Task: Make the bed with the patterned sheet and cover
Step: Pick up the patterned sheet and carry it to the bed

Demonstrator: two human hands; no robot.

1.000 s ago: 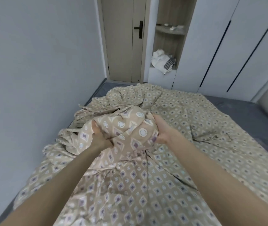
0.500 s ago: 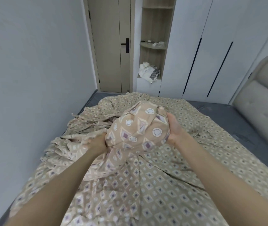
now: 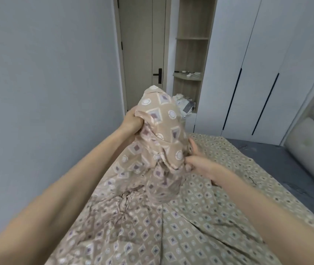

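Grey walls, a beige door (image 3: 142,54) and a white wardrobe (image 3: 257,64) stand behind the bed's grey mattress (image 3: 278,163). On it lies the patterned cover (image 3: 200,217), one bunch raised. The left hand (image 3: 133,121) grips the bunch's upper left side, and the right hand (image 3: 198,165) pinches its lower right edge.

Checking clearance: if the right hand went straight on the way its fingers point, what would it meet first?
Probably the raised bunch of patterned cover, which the right hand pinches; nothing lies between.
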